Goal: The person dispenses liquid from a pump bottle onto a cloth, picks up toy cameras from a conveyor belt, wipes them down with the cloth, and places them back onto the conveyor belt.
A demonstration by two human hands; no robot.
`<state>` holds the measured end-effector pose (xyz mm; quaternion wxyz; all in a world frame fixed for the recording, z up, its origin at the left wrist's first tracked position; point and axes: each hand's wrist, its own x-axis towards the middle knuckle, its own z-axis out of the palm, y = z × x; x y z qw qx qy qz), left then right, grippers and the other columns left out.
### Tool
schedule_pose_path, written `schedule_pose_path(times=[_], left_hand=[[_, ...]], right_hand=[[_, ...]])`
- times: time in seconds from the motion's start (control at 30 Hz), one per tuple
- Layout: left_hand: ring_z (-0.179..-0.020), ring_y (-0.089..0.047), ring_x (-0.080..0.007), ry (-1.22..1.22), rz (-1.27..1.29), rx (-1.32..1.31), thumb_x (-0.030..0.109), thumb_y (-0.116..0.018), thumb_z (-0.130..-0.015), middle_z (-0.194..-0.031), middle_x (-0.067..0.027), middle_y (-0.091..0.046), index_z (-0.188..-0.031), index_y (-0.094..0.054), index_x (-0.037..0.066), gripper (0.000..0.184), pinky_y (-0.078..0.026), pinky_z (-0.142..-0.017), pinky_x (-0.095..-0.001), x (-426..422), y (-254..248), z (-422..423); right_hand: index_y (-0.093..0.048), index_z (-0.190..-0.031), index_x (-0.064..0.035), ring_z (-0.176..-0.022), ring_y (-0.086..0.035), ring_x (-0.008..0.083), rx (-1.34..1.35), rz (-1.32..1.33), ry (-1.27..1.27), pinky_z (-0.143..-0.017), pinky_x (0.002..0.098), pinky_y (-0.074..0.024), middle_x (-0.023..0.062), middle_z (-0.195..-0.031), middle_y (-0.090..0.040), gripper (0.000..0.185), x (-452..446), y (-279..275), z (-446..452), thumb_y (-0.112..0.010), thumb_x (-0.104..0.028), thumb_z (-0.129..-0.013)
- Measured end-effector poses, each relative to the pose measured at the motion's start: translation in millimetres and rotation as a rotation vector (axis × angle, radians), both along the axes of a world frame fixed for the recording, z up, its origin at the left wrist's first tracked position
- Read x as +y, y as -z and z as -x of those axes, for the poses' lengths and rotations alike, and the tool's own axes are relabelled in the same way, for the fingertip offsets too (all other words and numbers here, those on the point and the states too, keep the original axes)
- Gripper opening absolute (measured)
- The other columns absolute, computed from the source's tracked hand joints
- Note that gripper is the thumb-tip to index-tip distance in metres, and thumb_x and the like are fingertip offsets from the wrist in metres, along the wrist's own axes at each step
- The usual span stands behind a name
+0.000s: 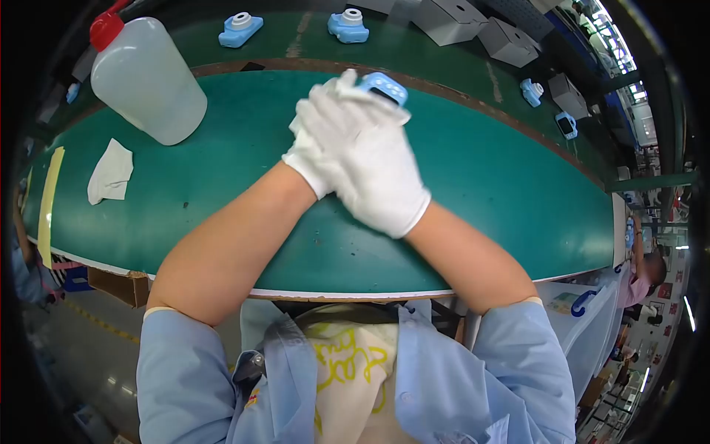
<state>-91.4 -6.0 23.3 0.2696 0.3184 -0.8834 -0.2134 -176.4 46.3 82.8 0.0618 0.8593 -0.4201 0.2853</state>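
Note:
Both my hands wear white fabric gloves and are pressed together over the far middle of the table. My right hand lies across my left hand, its fingers stretched toward the upper left. Most of the left hand's fingers are hidden under the right, and the fingers are slightly blurred. Just beyond the gloves is a light blue toy camera with a dark screen and white buttons. Its lower part is covered by the gloves, and I cannot tell whether a hand touches it.
A translucent bottle with a red cap and a white scrap stand on the left of the green table. Behind are blue toy cameras and white boxes. Yellow tape marks the left edge; a plastic bin stands right.

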Motion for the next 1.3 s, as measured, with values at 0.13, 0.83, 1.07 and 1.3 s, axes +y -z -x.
schedule_pose_path(times=[0.13, 0.83, 1.07, 1.3], left_hand=[[-0.114, -0.054, -0.0204, 0.056, -0.844, 0.826, 0.037, -0.044, -0.1, -0.124, -0.0028, -0.055, -0.131, -0.047, 0.017, 0.036, -0.045, -0.095, -0.0386, 12, 34, 20], [-0.113, -0.057, -0.0311, -0.178, -1.396, 1.217, 0.059, -0.036, -0.097, -0.133, -0.022, -0.045, -0.141, -0.03, -0.004, 0.076, -0.052, -0.093, -0.0428, 10, -5, 9], [-0.098, -0.06, -0.0254, 0.025, -1.368, 0.945, 0.052, -0.037, -0.1, -0.115, -0.0181, -0.054, -0.129, -0.042, -0.004, 0.064, -0.051, -0.088, -0.0375, 7, -1, 3], [-0.096, -0.061, -0.0243, 0.058, -1.436, 0.948, 0.049, -0.04, -0.1, -0.107, -0.0153, -0.057, -0.123, -0.047, -0.002, 0.056, -0.051, -0.087, -0.0368, 4, 0, 3]], right_hand=[[-0.061, -0.109, -0.001, -0.099, -0.055, 0.0307, -0.393, -0.052, 0.04, -0.093, 0.0382, -0.0408, 0.0154, -0.105, -0.061, 0.028, -28, 29, 48, -0.044, -0.013, -0.091], [-0.058, -0.115, -0.0001, -0.092, -0.061, 0.0144, -0.699, -0.662, 0.27, -0.082, 0.0276, -0.051, 0.0085, -0.106, -0.062, 0.043, -36, 6, 70, -0.075, -0.019, -0.081], [-0.068, -0.103, -0.007, -0.09, -0.066, 0.0296, -0.052, 0.049, 0.646, -0.079, 0.0385, -0.0528, 0.0142, -0.099, -0.067, 0.025, -169, 51, 144, -0.069, -0.012, -0.078], [-0.071, -0.092, -0.0028, -0.086, -0.066, 0.0286, -0.171, 0.059, 0.127, -0.077, 0.033, -0.0533, 0.0127, -0.093, -0.067, 0.015, -183, 68, 136, -0.065, 0.002, -0.079]])
